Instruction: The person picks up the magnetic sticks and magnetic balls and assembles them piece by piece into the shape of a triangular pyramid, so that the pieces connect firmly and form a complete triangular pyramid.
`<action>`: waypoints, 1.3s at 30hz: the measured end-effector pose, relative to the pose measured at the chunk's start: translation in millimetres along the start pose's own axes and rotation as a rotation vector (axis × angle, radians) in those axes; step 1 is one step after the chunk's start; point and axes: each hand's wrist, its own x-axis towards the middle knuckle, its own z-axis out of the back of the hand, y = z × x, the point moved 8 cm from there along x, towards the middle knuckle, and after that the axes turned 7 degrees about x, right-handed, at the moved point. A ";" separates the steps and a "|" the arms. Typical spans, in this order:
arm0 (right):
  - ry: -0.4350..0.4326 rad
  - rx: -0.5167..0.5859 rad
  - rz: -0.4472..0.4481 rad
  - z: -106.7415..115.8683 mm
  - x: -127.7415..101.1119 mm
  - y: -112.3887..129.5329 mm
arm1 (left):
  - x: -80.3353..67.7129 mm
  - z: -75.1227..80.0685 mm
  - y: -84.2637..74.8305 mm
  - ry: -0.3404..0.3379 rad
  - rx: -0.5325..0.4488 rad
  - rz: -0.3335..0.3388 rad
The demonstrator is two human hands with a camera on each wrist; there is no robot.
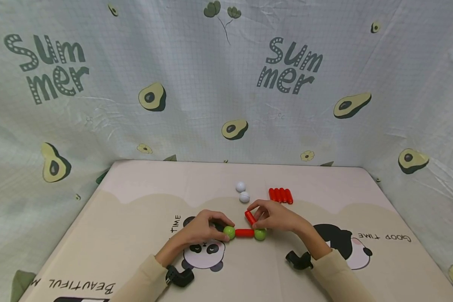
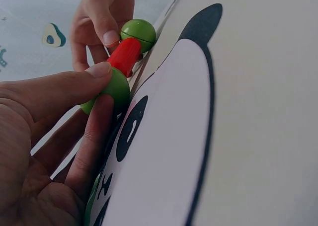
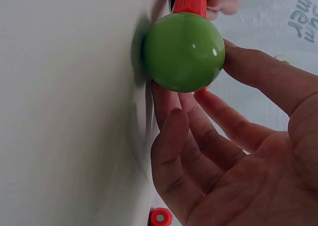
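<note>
Two green balls, the left one (image 1: 229, 232) and the right one (image 1: 260, 234), are joined by a red rod (image 1: 244, 233) lying along the table. My left hand (image 1: 203, 228) pinches the left ball between thumb and fingers, as the left wrist view also shows. With its fingertips my right hand (image 1: 273, 216) holds a second red rod (image 1: 250, 217), tilted, its lower end close to the right ball. In the right wrist view the right green ball (image 3: 184, 52) hides most of that rod, and the thumb touches the ball's side.
Beyond the hands lie two white balls, one (image 1: 240, 186) behind the other (image 1: 244, 197). Several red rods (image 1: 280, 195) are lined up side by side to their right. A printed cloth (image 1: 135, 201) covers the table, and a patterned curtain (image 1: 196, 105) rises at its back edge.
</note>
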 end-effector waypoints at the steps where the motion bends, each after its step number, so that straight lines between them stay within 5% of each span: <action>1: -0.001 0.001 -0.002 0.1 0.2 -0.9 | -0.3 0.2 -0.5 -0.001 0.001 0.000; 39: 0.008 -0.026 0.110 4.1 -2.8 9.4 | -2.5 3.1 5.5 -0.036 0.020 0.091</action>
